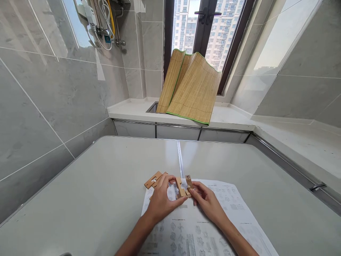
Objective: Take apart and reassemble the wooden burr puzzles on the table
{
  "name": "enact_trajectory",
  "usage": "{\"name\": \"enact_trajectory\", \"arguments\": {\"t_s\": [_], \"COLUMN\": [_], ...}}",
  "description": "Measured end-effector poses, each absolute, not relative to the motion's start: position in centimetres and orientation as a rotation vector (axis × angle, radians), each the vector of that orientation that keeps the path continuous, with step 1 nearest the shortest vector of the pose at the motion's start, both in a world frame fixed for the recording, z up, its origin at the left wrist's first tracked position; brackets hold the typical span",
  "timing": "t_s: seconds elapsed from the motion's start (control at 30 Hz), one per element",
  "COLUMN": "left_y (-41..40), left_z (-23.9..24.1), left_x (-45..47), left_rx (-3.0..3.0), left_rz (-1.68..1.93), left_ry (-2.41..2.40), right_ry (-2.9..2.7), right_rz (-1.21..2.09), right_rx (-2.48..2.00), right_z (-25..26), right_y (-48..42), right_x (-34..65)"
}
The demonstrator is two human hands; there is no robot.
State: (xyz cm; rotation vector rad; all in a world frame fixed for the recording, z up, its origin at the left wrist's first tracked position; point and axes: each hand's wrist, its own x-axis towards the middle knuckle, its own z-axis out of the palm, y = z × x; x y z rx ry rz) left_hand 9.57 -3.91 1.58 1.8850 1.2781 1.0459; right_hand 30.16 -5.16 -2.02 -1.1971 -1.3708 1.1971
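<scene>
My left hand [163, 199] curves its thumb and fingers round a notched wooden puzzle piece [180, 187], gripping it by its two ends. Between the thumb and fingers of my right hand [206, 201] is another wooden puzzle piece [189, 181], tilted upright, with a dark mark near its top. The two pieces are close together; whether they touch I cannot tell. Beyond my left hand, loose notched wooden pieces [152, 180] lie on the table, partly hidden by the fingers. Under both hands spreads a printed instruction sheet [186, 227] with small diagrams.
The pale table [106, 199] has a seam [180, 156] down its middle. Behind it, a bamboo mat [194, 92] leans over a sink [152, 107] on the white counter [128, 110], below a window [205, 32]. Cables and pipes [106, 25] hang on the left wall.
</scene>
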Motion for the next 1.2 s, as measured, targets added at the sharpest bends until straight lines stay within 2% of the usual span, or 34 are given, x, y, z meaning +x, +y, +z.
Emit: {"name": "enact_trajectory", "arguments": {"t_s": [0.47, 0.77, 1.0, 1.2], "left_y": [-3.1, -3.0, -3.4, -3.6], "left_z": [0.6, 0.4, 0.0, -0.5], "left_x": [8.0, 8.3, 8.5, 8.6], "left_rx": [2.358, 2.438, 2.5, 2.559], "left_rz": [0.897, 0.887, 0.913, 0.906], "left_ry": [1.27, 1.364, 1.377, 1.4], "right_ry": [-1.257, -1.422, -1.592, -1.771], "right_rz": [1.064, 0.858, 0.492, 0.466], "right_rx": [-1.298, -1.447, -1.512, -1.455], "right_z": [-2.5, -2.0, -2.5, -2.2], "right_y": [-4.8, -5.2, -5.4, -6.0], "right_x": [30.7, 30.5, 30.4, 29.7]}}
